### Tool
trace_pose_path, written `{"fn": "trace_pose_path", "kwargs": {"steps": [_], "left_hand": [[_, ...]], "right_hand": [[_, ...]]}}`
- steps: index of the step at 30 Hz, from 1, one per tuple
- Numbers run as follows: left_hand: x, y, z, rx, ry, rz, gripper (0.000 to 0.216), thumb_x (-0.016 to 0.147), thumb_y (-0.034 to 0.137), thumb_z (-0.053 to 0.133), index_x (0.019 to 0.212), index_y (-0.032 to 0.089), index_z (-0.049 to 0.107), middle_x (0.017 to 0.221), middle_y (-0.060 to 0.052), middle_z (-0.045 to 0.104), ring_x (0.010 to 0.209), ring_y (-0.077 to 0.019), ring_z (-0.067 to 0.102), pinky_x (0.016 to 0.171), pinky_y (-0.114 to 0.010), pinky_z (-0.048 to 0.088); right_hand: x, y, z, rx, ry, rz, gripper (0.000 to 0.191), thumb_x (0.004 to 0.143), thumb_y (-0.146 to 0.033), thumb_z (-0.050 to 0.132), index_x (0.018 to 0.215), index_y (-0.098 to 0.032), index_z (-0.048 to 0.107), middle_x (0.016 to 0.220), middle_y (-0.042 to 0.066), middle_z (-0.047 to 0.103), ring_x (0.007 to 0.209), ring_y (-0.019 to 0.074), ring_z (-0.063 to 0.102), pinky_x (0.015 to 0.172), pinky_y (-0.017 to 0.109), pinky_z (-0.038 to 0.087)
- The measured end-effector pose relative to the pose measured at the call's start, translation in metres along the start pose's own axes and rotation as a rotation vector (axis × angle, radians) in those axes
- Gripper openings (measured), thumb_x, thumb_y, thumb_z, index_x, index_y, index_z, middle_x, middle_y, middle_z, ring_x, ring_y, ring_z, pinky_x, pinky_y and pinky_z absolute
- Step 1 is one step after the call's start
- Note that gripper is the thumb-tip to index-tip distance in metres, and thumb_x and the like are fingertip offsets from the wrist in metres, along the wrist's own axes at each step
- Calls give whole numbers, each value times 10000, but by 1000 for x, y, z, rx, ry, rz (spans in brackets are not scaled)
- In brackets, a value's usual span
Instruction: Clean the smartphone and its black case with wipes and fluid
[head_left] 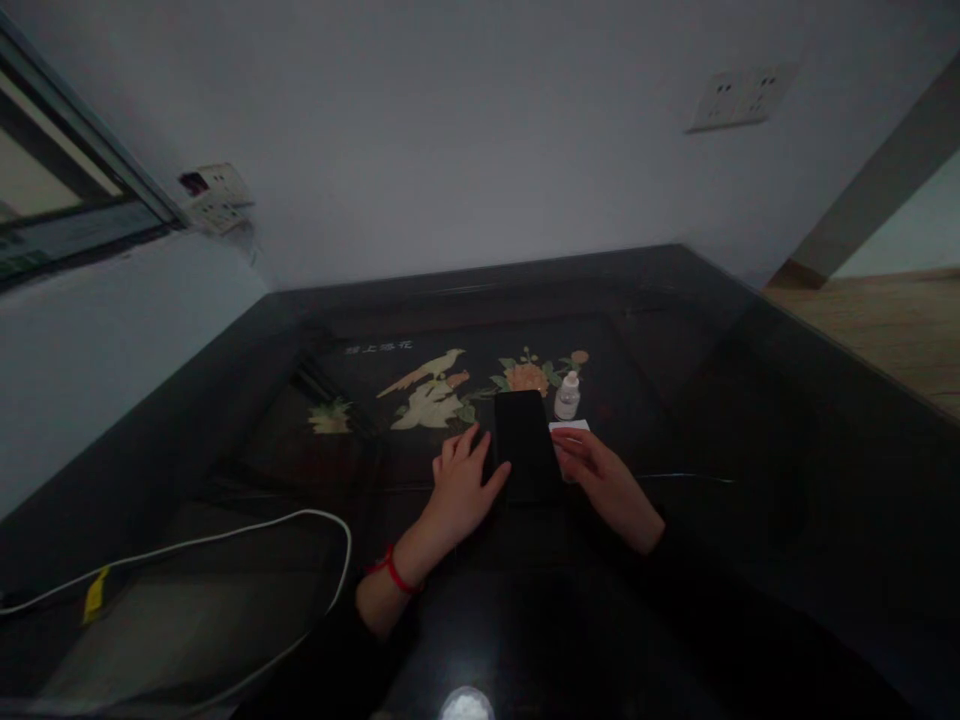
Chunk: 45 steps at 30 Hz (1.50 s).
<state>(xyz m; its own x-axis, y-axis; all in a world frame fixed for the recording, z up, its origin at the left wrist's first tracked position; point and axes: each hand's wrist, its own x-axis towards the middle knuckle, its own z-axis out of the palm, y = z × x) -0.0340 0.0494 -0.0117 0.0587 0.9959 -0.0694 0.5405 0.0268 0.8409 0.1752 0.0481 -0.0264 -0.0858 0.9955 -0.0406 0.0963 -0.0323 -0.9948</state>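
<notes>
A black smartphone-shaped slab [525,440] with a dark face lies flat on the dark table in front of me. My left hand [459,490] rests at its left side, fingers spread, thumb at the slab's edge; a red cord bracelet circles that wrist. On the slab's other side, my right hand [606,492] lies with its fingers stretched over a small white flat item [571,426]. The fingers cover most of that item, so its kind is unclear. Just behind it stands a small clear bottle [568,397] with a white cap and a pale label.
The glossy dark table [480,285] bears an inlaid bird-and-flower picture [431,405] and meets a white wall at the back. A white cable [225,538] with a yellow tag [95,596] loops across the left. Sockets [741,97] are on the wall.
</notes>
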Motion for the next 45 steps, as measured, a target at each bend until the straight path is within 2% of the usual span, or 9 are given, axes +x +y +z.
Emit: {"fn": "trace_pose_path", "kwargs": {"steps": [5, 12, 20, 25, 28, 31, 34, 38, 45], "left_hand": [[0, 0, 8, 40, 21, 38, 521, 743, 331, 638, 1247, 205, 600, 1443, -117, 474, 1327, -342, 345, 1100, -579, 215], [6, -7, 10, -240, 70, 144, 623, 830, 299, 559, 1413, 182, 371, 1448, -106, 467, 1316, -217, 456, 1112, -376, 345], [-17, 17, -6, -615, 133, 176, 592, 845, 333, 621, 1401, 290, 420, 1480, -44, 451, 1332, -218, 453, 1093, -353, 394], [-31, 35, -16, -455, -147, 198, 549, 769, 278, 717, 1296, 312, 570, 1378, -20, 567, 1279, -214, 511, 1076, -299, 400], [-33, 39, -10, -531, -202, -16, 642, 699, 331, 773, 1297, 265, 549, 1094, -57, 714, 908, -195, 689, 772, -266, 553], [-32, 39, 2, -704, -49, -235, 639, 623, 372, 816, 1196, 226, 572, 918, -34, 722, 720, -167, 673, 625, -250, 541], [-27, 37, 10, -834, 160, -341, 516, 610, 404, 811, 1036, 195, 607, 944, -29, 706, 797, -167, 666, 723, -278, 543], [-14, 28, 6, -750, 361, -217, 406, 689, 457, 733, 964, 182, 614, 929, -19, 683, 841, -155, 638, 774, -283, 518], [-3, 14, -22, -535, 440, -63, 302, 681, 381, 766, 876, 196, 629, 765, 40, 598, 741, -120, 549, 714, -217, 438]], "right_hand": [[-5, -10, 7, 133, -10, 79, 384, 764, -438, 664, 1092, -243, 623, 1240, 102, 632, 1132, 255, 595, 773, 345, 529], [-14, -26, 12, 333, -50, 121, 414, 777, -460, 675, 1129, -247, 624, 1306, 99, 604, 1171, 240, 565, 773, 319, 526], [-20, -43, -7, 395, -128, -79, 421, 865, -382, 630, 1266, -292, 537, 1300, 82, 594, 1047, 196, 607, 783, 329, 549], [-26, -49, -20, 413, -54, -118, 491, 824, -462, 662, 1272, -319, 519, 1117, 46, 649, 870, 191, 638, 658, 298, 554], [-25, -49, -21, 390, 54, -3, 459, 792, -442, 703, 1201, -292, 559, 1022, 33, 656, 850, 189, 632, 683, 296, 552], [-24, -47, -18, 459, 73, 84, 478, 764, -426, 733, 1186, -302, 545, 983, 18, 635, 788, 168, 615, 583, 261, 556], [-24, -46, -14, 501, 42, 111, 524, 744, -381, 753, 1202, -307, 509, 1028, 14, 614, 813, 164, 620, 627, 303, 606], [-25, -44, -13, 457, -119, 136, 535, 771, -331, 712, 1240, -276, 462, 1002, 16, 616, 821, 165, 675, 696, 344, 627], [-18, -32, -19, 310, -257, 122, 502, 815, -256, 605, 1285, -202, 438, 925, 24, 648, 835, 185, 720, 765, 350, 614]]}}
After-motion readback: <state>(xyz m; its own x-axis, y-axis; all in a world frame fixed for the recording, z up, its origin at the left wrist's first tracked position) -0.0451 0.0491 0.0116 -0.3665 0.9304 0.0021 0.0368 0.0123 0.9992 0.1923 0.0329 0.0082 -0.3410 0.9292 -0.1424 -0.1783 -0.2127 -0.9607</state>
